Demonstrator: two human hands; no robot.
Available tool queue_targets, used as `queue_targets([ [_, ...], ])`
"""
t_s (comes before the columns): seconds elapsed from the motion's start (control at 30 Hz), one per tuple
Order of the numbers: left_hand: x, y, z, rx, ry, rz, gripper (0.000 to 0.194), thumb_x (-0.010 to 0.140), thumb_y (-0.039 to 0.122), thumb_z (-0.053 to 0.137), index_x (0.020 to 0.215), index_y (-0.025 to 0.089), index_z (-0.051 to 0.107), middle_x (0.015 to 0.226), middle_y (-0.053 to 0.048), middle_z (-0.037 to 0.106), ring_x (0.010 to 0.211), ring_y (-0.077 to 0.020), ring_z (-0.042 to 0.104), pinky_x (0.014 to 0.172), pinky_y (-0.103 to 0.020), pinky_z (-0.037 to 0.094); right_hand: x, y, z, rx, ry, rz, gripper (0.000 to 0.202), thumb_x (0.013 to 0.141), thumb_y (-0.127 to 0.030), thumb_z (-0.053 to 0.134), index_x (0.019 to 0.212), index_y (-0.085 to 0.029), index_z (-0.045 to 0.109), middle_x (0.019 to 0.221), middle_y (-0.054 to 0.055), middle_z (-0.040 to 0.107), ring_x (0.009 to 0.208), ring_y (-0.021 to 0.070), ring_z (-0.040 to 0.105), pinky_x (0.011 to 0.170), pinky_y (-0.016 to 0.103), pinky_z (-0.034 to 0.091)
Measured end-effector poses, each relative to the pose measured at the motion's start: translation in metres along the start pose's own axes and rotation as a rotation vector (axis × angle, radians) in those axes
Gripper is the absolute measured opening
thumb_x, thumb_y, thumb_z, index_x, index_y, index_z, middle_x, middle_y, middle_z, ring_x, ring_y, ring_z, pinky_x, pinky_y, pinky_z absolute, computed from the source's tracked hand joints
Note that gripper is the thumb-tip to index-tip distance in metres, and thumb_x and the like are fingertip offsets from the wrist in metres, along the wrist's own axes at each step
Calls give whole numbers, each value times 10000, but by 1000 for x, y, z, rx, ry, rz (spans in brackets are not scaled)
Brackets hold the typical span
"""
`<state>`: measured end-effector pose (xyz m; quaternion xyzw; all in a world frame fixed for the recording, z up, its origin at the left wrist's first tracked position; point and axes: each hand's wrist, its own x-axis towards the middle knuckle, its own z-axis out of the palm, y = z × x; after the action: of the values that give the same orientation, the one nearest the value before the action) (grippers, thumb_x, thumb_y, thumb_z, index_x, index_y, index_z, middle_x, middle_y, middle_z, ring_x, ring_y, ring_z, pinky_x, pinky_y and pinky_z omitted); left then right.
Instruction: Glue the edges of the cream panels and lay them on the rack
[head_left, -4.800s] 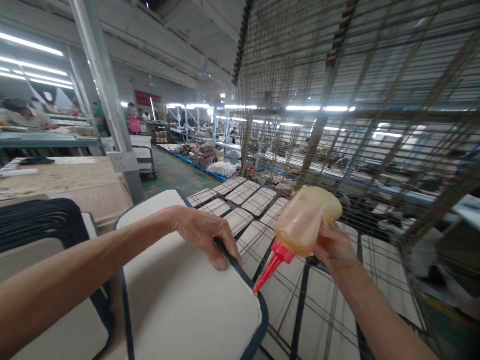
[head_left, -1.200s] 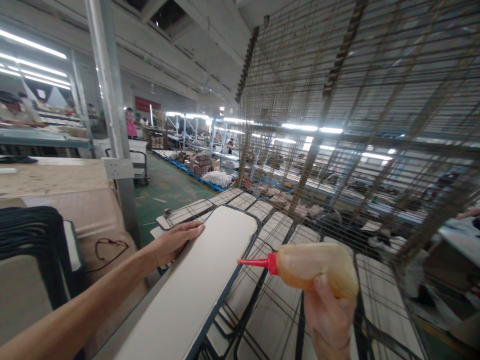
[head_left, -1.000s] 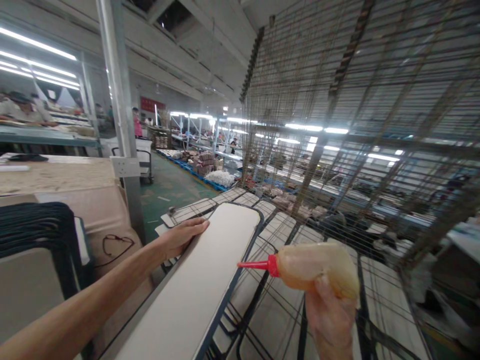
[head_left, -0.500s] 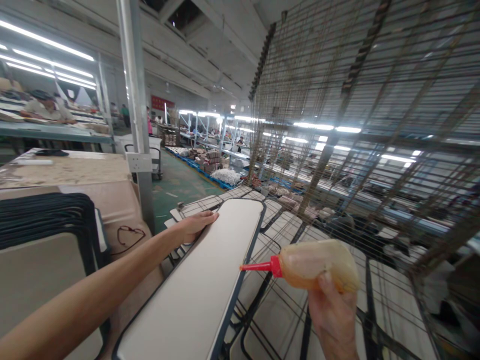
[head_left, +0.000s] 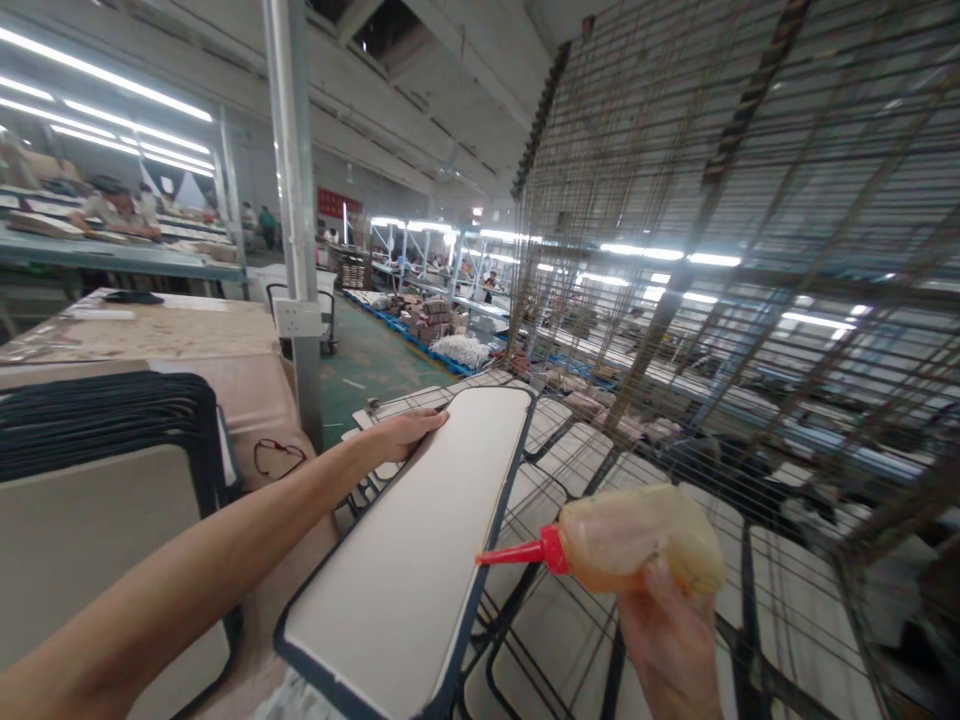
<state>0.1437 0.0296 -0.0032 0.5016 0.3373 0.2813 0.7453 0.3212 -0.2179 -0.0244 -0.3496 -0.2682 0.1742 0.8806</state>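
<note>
A long white panel with rounded corners and a dark blue edging [head_left: 401, 540] lies tilted in front of me. My left hand [head_left: 415, 430] grips its far left edge, thumb on top and the other fingers hidden beneath. In my right hand [head_left: 671, 630] is a clear squeeze bottle [head_left: 637, 535] of amber liquid, lying on its side. Its red nozzle [head_left: 517, 553] points left, and the tip is at the panel's right edge, where white meets blue; whether it touches I cannot tell.
Similar panels lie on a wire rack [head_left: 555, 640] at right, whose hinged mesh layers [head_left: 675, 200] rise above. A stack of dark-edged panels [head_left: 105, 420] stands at left, near red-framed glasses [head_left: 279, 458] on a cloth-covered table. A metal post [head_left: 292, 200] stands behind; people work far off.
The panel's near end has come into view as the panel shifted slightly away from me. The nozzle tip has moved slightly nearer along the panel's right edge. My left hand keeps its hold.
</note>
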Motion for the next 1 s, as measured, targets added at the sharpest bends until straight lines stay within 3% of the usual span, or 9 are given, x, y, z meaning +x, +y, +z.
queue_targets([
  [0.4,7,5,-5,58,76,-35,85,855,222,541,812,154,571,652,-55,696,519,-183,634,540,-315,525,-9,3,-6,-56,-68,34,624,559,-314,846,1140,-332,618,833,18,716,677,167,661,652,249,541],
  [0.83,14,1,-20,-10,142,-40,124,768,261,664,762,168,581,598,-28,682,497,-178,623,528,-296,518,-14,2,-4,-82,-82,96,632,541,-329,834,1137,-281,630,825,82,710,658,234,662,593,346,562],
  [1.0,17,0,-27,-61,195,-23,153,758,273,680,832,169,597,617,-29,689,479,-175,615,497,-286,514,-14,6,-6,-74,-72,110,683,558,-311,829,1196,-289,587,848,73,710,673,225,666,580,310,552],
])
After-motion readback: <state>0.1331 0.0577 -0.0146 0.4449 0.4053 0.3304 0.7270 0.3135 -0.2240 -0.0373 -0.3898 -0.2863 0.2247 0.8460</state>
